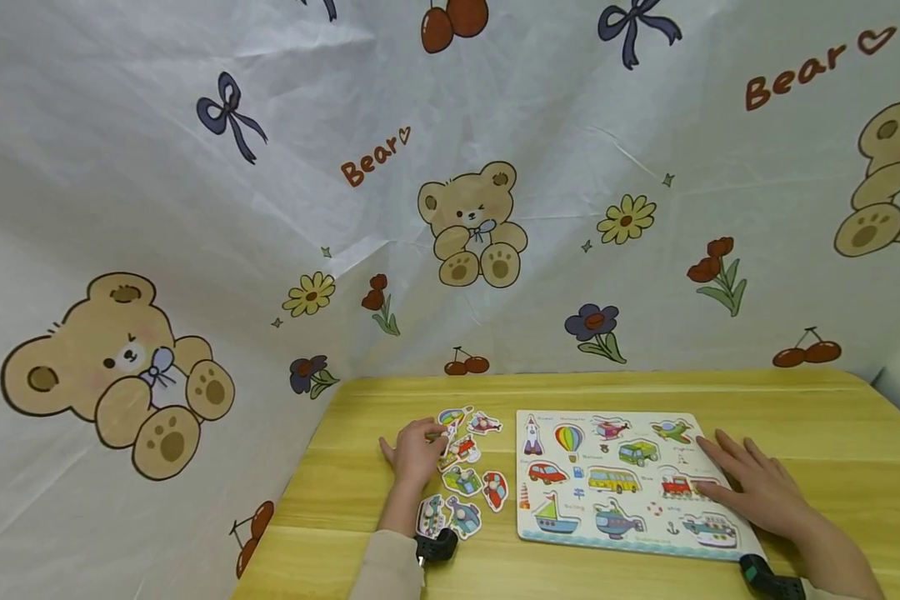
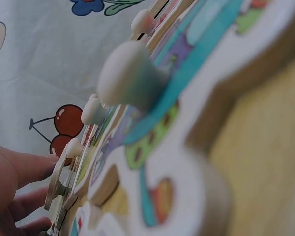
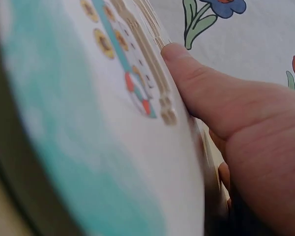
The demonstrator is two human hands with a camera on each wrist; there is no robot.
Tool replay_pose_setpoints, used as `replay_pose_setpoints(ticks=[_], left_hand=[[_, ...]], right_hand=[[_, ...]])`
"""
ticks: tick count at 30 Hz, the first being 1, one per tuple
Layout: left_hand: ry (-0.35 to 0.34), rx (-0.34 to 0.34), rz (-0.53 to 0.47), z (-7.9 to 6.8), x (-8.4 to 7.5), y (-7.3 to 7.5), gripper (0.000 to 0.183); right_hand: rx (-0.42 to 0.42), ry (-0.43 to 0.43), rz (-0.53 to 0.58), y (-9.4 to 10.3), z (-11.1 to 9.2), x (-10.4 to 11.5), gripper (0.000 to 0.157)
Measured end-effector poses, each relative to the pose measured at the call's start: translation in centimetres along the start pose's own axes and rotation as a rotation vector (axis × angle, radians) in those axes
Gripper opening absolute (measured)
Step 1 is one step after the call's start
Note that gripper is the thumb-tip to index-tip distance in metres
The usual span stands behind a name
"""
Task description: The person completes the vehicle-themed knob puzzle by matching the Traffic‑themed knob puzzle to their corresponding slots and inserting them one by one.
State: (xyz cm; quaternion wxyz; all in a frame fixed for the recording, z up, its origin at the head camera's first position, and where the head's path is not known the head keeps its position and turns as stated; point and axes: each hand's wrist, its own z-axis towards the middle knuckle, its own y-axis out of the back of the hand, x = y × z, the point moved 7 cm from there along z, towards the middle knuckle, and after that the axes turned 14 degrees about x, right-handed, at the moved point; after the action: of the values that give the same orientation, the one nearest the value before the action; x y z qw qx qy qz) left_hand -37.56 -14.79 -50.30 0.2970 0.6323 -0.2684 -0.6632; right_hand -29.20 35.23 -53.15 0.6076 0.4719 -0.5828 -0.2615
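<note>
Over the left part of the table, my left hand pinches a small wooden puzzle piece at the edge of a loose pile. That piece stands tilted, its edge against the thumb in the left wrist view; its picture is mostly hidden. Beside the hand lie a train piece, a green truck piece and a helicopter piece. My right hand rests with extended fingers on the right edge of the white puzzle board, its thumb lying on the board's face.
A red car piece, a blue submarine piece and a ship piece lie between the left forearm and the board. Pale knobs stick up from the pieces. Behind the wooden table hangs a bear-printed sheet.
</note>
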Motion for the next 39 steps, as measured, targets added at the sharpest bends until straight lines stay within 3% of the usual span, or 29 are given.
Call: replay_pose_setpoints(ticks=[7, 15, 29, 39], left_hand=[[-0.012, -0.020, -0.009, 0.0, -0.4, 0.4, 0.008], [-0.014, -0.005, -0.027, -0.4, -1.0, 0.2, 0.009], [-0.127, 0.035, -0.103, -0.8, -4.1, -0.1, 0.013], [-0.137, 0.053, -0.033, -1.3, -6.3, -1.0, 0.010]], right_hand=[[-0.032, 0.023, -0.026, 0.4, -0.3, -0.1, 0.078], [-0.054, 0.092, 0.029, 0.6, -1.1, -0.7, 0.067], [-0.012, 0.065, 0.060, 1.4, -0.7, -0.7, 0.054], [-0.004, 0.022, -0.007, 0.6, -0.6, -0.8, 0.055]])
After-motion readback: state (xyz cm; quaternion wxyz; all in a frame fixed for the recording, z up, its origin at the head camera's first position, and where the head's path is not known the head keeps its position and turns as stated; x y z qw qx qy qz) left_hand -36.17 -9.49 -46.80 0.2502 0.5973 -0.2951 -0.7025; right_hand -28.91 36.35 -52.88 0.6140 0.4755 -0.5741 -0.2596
